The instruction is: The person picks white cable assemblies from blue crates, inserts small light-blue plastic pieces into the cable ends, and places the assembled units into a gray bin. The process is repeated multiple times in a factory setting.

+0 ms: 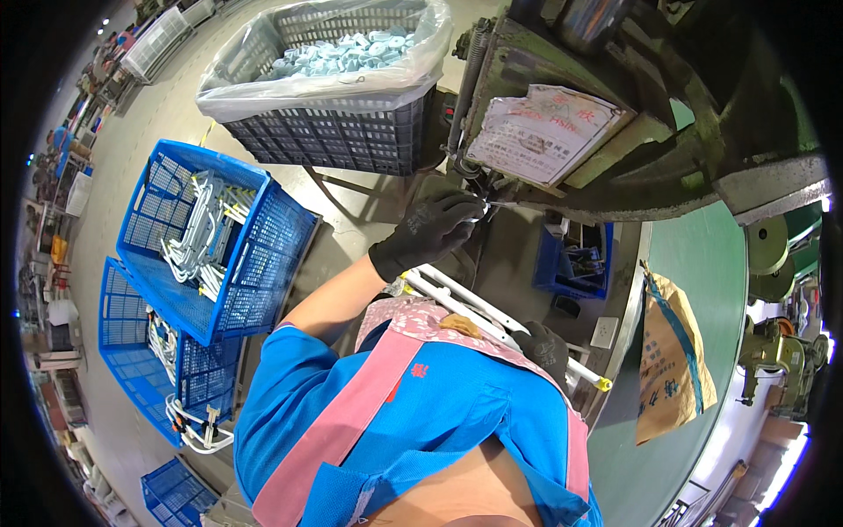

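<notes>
My left hand, in a dark glove, reaches up to the tool area of a green machine. Its fingers are closed on a small pale piece, mostly covered by the fingertips. Lower down, across my lap, lies a white tube frame with yellow end caps. My right hand, gloved as well, is closed around this frame near its right end. Part of that hand is hidden behind my blue shirt and pink apron.
A dark crate lined with clear plastic holds many pale blue parts. At left, stacked blue crates contain white tube frames. A small blue bin stands under the machine. A brown paper sack lies on the green surface.
</notes>
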Demonstrator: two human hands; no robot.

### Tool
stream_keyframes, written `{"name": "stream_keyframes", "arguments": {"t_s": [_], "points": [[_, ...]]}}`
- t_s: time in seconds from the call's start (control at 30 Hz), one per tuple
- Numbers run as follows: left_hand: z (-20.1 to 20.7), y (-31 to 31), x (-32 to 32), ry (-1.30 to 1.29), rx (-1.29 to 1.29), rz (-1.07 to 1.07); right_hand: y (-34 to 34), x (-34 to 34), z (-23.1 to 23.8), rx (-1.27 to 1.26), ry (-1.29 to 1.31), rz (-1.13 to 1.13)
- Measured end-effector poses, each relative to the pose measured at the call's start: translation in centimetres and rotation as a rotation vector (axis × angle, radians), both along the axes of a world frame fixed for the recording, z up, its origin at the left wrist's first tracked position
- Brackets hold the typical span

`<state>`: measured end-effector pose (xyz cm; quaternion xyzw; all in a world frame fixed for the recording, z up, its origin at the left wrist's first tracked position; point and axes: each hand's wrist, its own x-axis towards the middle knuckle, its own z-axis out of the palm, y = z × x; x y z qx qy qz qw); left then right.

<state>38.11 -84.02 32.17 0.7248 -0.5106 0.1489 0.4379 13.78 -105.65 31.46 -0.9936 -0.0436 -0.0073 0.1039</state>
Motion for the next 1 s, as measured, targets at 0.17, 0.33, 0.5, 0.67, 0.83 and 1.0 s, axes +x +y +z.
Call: {"name": "stream_keyframes", "arguments": {"t_s": [0.17, 0.33, 0.5, 0.67, 0.83, 1.0], "points": [[0.8, -1.0, -0.1, -0.204, 0.187, 0.037, 0.3, -0.3, 0.1, 0.002, 0.002, -0.041], [1.5, -1.0, 0.4, -0.164, 0.164, -0.033, 0.8, 0.2, 0.2, 0.051, 0.013, -0.101], [0.7, -0.8, 1.4, -0.093, 0.228, -0.114, 1.4, 1.3, 0.1, 0.022, 0.0, -0.059], [-0.7, -0.8, 1.7, -0.253, 0.151, -0.183, 2.0, 2.6, 0.1, 0.045, 0.0, -0.075], [-0.3, 1.2, 1.2, -0.066, 0.19, -0.192, 2.3, 3.3, -0.1, 0.033, 0.0, -0.051], [0.2, 2.3, 3.7, 0.187, 0.286, -0.015, 2.7, 3.4, -0.6, 0.047, 0.001, -0.076]]}}
